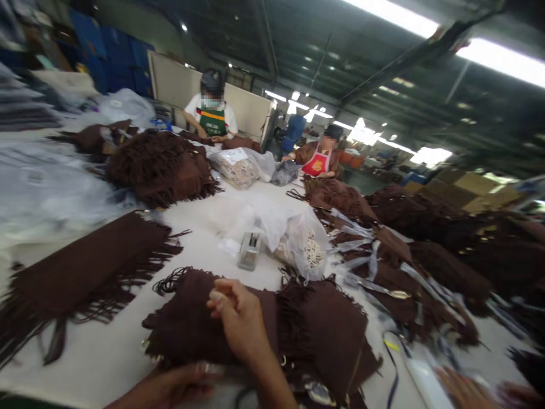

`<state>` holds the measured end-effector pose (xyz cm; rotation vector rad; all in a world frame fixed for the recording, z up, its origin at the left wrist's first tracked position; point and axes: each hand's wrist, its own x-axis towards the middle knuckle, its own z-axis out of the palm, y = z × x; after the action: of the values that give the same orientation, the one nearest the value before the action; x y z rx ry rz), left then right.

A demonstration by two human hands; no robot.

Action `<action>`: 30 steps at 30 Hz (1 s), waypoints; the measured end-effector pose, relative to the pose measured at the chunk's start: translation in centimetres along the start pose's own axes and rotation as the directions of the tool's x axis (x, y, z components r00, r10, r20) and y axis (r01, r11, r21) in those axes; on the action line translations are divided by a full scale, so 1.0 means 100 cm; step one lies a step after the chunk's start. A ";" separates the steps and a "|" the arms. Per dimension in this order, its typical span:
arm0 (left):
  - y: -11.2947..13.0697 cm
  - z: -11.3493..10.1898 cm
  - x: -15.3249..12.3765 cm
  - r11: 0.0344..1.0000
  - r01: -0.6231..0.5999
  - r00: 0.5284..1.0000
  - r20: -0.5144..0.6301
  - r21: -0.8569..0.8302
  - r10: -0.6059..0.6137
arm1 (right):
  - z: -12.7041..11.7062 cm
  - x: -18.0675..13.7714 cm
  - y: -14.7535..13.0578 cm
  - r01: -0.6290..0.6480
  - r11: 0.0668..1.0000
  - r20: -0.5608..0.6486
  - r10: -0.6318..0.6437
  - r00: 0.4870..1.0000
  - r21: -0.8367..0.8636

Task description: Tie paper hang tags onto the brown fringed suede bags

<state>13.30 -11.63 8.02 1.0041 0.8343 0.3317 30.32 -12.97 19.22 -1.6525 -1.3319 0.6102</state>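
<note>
Wearer's hands (240, 318): two. People (232, 118) across the counter (198, 224): two. Aprons: two, one green (213, 124), one red (315, 163). Fringed panel (93, 261), flat at left: one. Grey slotted box (248, 257): one. Near strip lights (398, 17): two. Brown pieces (193, 324) under the hands: one or two, can't tell

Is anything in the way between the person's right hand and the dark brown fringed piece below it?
Nothing visible: the right hand is over the dark brown fringed piece, though contact is unclear. The plastic bag lies farther off, to the right, not between them.
</note>
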 end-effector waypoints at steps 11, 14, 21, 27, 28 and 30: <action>0.040 -0.100 0.009 0.994 -0.004 0.967 -0.255 -0.105 -0.023 | 0.022 -0.003 0.120 0.134 0.866 0.188 -0.047 0.981 -0.482; 0.050 -0.119 0.015 0.995 0.050 0.982 -0.187 0.087 -0.033 | 0.033 -0.016 0.130 0.040 0.879 0.134 0.027 0.991 -0.475; 0.074 -0.170 -0.029 0.946 0.107 0.981 -0.185 0.306 -0.051 | 0.025 0.005 0.161 0.006 0.950 0.280 0.086 0.956 -0.311; 0.068 -0.189 -0.105 0.751 0.187 0.981 -0.086 0.634 -0.172 | 0.026 0.091 0.127 0.278 0.776 0.458 0.015 0.889 -0.566; 0.067 -0.189 -0.114 0.730 0.204 0.977 -0.095 0.652 -0.188 | 0.031 0.104 0.115 0.323 0.702 0.416 -0.042 0.908 -0.634; 0.068 -0.187 -0.126 0.684 0.203 0.979 -0.129 0.701 -0.158 | 0.044 0.118 0.093 0.364 0.593 0.327 -0.174 0.929 -0.718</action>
<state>-8.14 -4.29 14.54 1.6274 1.1451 -0.1689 34.91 -0.49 10.96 -2.0002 -2.1787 -0.0111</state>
